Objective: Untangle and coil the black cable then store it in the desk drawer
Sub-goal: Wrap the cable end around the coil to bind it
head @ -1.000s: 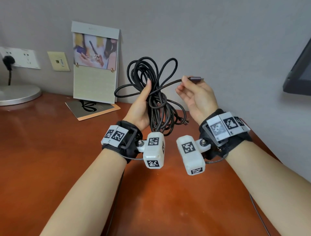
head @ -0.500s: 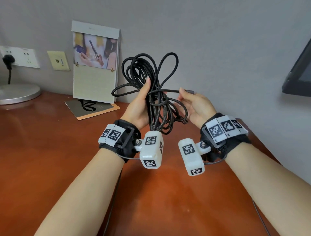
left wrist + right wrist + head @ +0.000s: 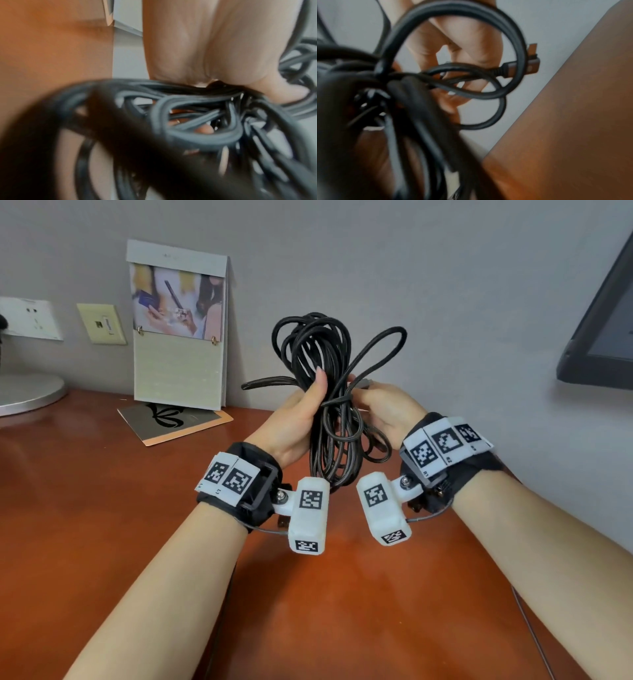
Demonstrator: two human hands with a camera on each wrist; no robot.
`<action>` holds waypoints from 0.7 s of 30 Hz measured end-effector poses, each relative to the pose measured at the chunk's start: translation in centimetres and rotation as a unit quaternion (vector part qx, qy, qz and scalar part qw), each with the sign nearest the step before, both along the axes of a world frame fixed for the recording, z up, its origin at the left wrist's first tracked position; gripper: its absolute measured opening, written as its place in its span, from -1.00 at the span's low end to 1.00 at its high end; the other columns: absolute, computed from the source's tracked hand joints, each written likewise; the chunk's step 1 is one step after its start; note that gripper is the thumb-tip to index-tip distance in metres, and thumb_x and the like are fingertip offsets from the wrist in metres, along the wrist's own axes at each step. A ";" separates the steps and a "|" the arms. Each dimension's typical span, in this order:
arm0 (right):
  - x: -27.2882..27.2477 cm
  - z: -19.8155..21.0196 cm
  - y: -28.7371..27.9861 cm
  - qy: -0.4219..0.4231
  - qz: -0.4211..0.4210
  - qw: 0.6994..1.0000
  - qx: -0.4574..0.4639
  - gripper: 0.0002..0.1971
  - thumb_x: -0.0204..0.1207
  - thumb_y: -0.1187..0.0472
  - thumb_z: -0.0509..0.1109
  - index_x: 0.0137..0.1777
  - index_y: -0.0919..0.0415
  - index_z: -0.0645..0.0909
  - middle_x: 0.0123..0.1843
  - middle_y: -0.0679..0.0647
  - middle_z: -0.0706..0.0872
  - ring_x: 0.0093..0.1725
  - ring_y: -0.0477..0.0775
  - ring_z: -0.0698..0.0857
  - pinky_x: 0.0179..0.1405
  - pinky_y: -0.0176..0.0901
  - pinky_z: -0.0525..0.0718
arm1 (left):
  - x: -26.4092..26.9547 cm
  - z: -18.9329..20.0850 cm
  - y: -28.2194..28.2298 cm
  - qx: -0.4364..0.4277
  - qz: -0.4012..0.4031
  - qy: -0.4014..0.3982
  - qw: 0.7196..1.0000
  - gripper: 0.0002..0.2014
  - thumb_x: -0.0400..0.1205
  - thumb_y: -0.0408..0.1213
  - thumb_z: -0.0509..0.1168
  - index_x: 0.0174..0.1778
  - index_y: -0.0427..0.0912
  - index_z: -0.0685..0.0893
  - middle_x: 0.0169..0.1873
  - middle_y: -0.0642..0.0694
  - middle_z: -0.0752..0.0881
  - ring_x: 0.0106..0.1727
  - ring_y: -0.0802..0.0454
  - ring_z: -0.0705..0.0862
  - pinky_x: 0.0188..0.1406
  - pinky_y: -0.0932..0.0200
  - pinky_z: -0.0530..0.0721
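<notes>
I hold the black cable [image 3: 318, 347] as a loose bundle of several loops above the brown desk [image 3: 102, 525]. My left hand [image 3: 301, 412] grips the bundle round its middle, thumb up along the strands. My right hand [image 3: 380, 405] is pressed close on the bundle's right side and pinches the cable's grey plug end [image 3: 366, 384]. One strand crosses the bundle's waist between the hands. The left wrist view shows the palm [image 3: 197, 47] over crossing loops [image 3: 188, 108]. The right wrist view shows curled fingers [image 3: 467, 47] and a plug [image 3: 518, 69] among loops. No drawer is in view.
A standing calendar [image 3: 178, 330] and a flat booklet [image 3: 174, 421] sit at the desk's back left, beside a round lamp base [image 3: 27, 392]. Wall sockets [image 3: 30, 318] are behind them. A dark monitor [image 3: 603, 330] juts in at the right.
My right hand has brought the plug end down and leftward, from held out to the right to tight against the bundle. The left hand has kept its grip.
</notes>
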State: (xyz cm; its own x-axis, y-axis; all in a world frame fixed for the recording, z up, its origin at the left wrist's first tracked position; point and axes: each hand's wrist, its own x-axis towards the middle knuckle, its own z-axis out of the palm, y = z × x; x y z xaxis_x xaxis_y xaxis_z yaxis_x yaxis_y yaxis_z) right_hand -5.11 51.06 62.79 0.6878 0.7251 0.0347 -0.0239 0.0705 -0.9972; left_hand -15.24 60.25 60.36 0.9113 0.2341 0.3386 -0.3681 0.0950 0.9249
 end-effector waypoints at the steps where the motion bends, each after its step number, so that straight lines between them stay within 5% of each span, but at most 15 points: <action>1: 0.0 -0.3 0.4 -0.003 -0.019 1.000 0.006 -0.84 0.60 0.37 0.27 0.09 0.23 0.65 -0.22 0.06 0.75 -0.30 -0.05 0.74 -0.26 -0.23 0.74 | 0.2 -0.1 -0.2 0.011 0.004 0.002 1.000 -0.50 0.64 0.15 -0.10 0.18 -0.02 0.63 0.17 -0.08 0.70 0.23 0.02 0.65 0.38 0.02 0.56; 3: -0.3 -0.7 0.8 0.015 -0.044 0.999 0.004 -0.79 0.59 0.38 0.26 0.19 0.34 0.59 -0.18 0.16 0.70 -0.24 0.06 0.69 -0.14 -0.12 0.69 | 0.6 -0.4 -0.3 0.033 0.010 0.017 0.999 -0.40 0.64 0.20 -0.15 0.31 -0.06 0.58 0.28 -0.07 0.67 0.34 0.07 0.62 0.45 0.05 0.48; 8: -1.1 -1.3 1.1 0.100 -0.067 0.993 0.013 -0.87 0.61 0.36 0.23 -0.02 0.34 0.62 -0.16 0.25 0.73 -0.24 0.14 0.73 -0.25 -0.17 0.76 | 1.0 -0.4 0.0 0.087 0.120 0.058 0.987 -0.31 0.63 0.32 -0.11 0.40 -0.13 0.50 0.26 0.00 0.66 0.30 0.17 0.62 0.41 0.15 0.48; 11: -1.7 -1.5 1.9 0.113 -0.115 0.987 0.014 -0.74 0.55 0.33 0.29 0.16 0.44 0.64 0.11 0.39 0.74 0.10 0.37 0.74 0.18 0.22 0.69 | 1.2 -0.6 0.0 0.102 0.316 0.062 0.941 -0.48 0.58 0.28 0.14 0.07 -0.16 0.50 -0.14 0.12 0.61 -0.09 0.21 0.60 -0.01 0.27 0.50; 13: -1.9 -1.2 2.0 0.088 -0.164 0.982 0.026 -0.79 0.55 0.35 0.30 0.12 0.40 0.64 0.05 0.36 0.76 0.07 0.39 0.74 0.13 0.17 0.72 | 1.2 -0.9 0.4 0.165 0.419 0.054 0.891 -0.56 0.57 0.21 0.23 -0.24 -0.15 0.44 -0.38 0.06 0.50 -0.33 0.11 0.50 -0.24 0.21 0.45; 17: -1.6 -1.3 2.5 0.005 -0.211 0.976 0.060 -0.83 0.56 0.37 0.32 0.13 0.37 0.59 -0.06 0.17 0.73 -0.07 0.10 0.71 -0.08 -0.16 0.71 | 1.2 -0.7 0.6 0.189 0.397 0.036 0.897 -0.50 0.62 0.05 0.27 -0.53 -0.14 0.30 -0.62 0.03 0.36 -0.60 0.20 0.33 -0.50 0.28 0.31; 21: -1.2 -1.5 2.7 -0.042 -0.278 0.956 0.083 -0.90 0.52 0.38 0.35 0.00 0.26 0.54 -0.09 0.17 0.71 -0.04 0.16 0.72 0.11 0.09 0.71 | 1.1 -0.5 0.5 0.155 0.346 0.046 0.924 -0.53 0.60 0.06 0.30 -0.17 -0.39 0.65 -0.36 -0.16 0.69 -0.27 -0.09 0.71 -0.15 0.02 0.70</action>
